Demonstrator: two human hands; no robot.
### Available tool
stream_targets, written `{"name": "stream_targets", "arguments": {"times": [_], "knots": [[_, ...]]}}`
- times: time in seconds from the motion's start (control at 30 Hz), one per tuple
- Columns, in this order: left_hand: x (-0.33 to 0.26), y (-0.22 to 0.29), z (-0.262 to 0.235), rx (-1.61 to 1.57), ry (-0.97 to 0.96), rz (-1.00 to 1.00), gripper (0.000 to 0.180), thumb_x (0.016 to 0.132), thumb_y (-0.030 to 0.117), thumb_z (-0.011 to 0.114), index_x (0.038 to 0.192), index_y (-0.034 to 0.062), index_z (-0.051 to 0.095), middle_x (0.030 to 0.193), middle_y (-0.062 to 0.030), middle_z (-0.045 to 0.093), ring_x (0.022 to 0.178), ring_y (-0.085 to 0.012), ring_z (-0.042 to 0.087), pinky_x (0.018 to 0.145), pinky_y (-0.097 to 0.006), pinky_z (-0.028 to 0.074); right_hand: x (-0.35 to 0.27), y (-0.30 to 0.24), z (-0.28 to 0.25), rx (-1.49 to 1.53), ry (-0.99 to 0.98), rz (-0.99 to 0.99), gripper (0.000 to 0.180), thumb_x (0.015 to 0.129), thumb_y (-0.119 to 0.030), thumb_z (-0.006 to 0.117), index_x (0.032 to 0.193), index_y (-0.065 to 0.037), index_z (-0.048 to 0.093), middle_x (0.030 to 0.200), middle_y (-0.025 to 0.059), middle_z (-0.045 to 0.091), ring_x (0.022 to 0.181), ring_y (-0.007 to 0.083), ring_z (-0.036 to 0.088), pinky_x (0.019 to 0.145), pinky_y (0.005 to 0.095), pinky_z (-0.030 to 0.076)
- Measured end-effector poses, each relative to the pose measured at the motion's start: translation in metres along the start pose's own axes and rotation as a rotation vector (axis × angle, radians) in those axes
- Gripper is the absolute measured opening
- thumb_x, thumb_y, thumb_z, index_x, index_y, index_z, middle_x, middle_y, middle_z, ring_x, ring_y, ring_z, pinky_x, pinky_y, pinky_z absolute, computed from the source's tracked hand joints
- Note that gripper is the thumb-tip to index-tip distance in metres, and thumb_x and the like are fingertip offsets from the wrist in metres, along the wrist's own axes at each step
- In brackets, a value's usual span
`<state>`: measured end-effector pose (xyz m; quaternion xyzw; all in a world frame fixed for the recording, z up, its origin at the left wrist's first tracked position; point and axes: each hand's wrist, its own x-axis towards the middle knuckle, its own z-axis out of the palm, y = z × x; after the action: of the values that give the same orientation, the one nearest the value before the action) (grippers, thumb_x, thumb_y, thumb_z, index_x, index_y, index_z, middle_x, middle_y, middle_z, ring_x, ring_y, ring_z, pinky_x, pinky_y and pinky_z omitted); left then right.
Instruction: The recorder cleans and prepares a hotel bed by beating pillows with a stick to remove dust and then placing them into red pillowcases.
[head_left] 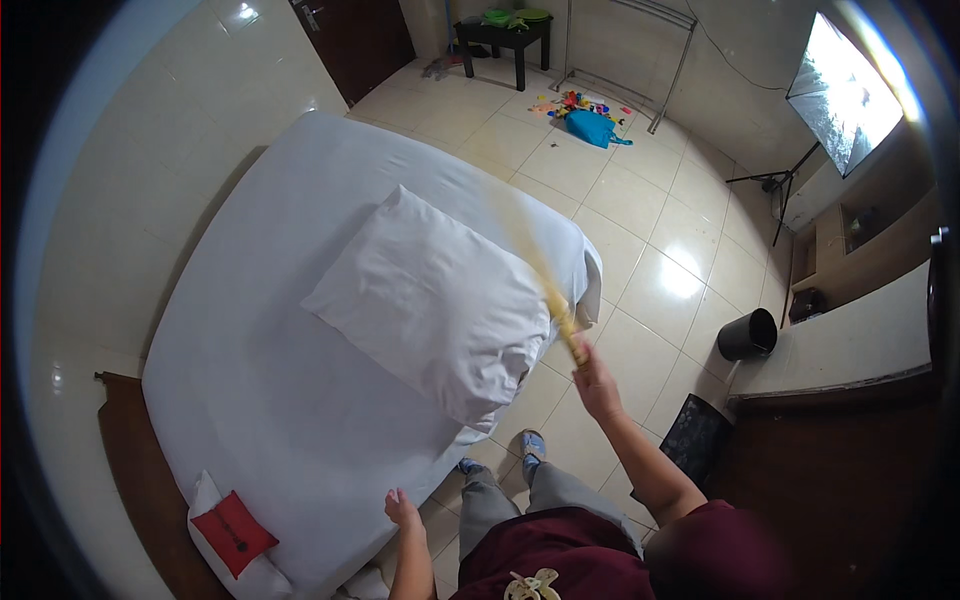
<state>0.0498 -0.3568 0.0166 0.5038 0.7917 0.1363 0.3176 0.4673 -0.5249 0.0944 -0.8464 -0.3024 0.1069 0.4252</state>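
Note:
My right hand (597,382) is closed round the near end of a long straw-coloured stick (562,315). The stick slants up and away over the right end of a white pillow (430,290), its far part smeared by motion, so I cannot tell how it ends or whether it touches anything. That plump, creased pillow lies on the white-sheeted bed (240,300), close to its right edge. Near the bed's front edge hovers my left hand (402,508), fingers loosely apart and nothing visible in them.
A red cushion (234,534) leans on another white pillow by the wooden headboard (150,480). On the tiled floor are a black bin (747,336), a dark mat (694,440) and a blue bag (592,128) with scattered colourful pieces. A lit softbox (850,95) stands right.

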Motion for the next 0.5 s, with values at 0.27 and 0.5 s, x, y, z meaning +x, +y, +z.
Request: {"name": "stream_targets", "arguments": {"times": [0.27, 0.5], "knots": [[-0.023, -0.040, 0.001, 0.041, -0.105, 0.126, 0.039, 0.086, 0.028, 0.047, 0.100, -0.0073, 0.055, 0.096, -0.0222, 0.059, 0.092, -0.0321, 0.056, 0.082, -0.038, 0.043, -0.023, 0.022, 0.005, 0.005, 0.157, 0.285, 0.054, 0.086, -0.017, 0.051, 0.133, -0.007, 0.027, 0.102, 0.0253, 0.055, 0.090, 0.0392, 0.056, 0.073, 0.0404, 0.046], [-0.017, -0.079, 0.010, 0.003, -0.027, 0.193, 0.033, 0.086, 0.026, 0.047, 0.083, -0.0047, 0.059, 0.088, -0.0202, 0.061, 0.086, -0.0298, 0.058, 0.076, -0.040, 0.043, -0.016, 0.016, 0.012, -0.112, -0.257, 0.456, 0.056, 0.085, -0.015, 0.053, 0.134, -0.006, 0.026, 0.112, 0.0261, 0.051, 0.097, 0.0395, 0.054, 0.081, 0.0409, 0.045]]}}
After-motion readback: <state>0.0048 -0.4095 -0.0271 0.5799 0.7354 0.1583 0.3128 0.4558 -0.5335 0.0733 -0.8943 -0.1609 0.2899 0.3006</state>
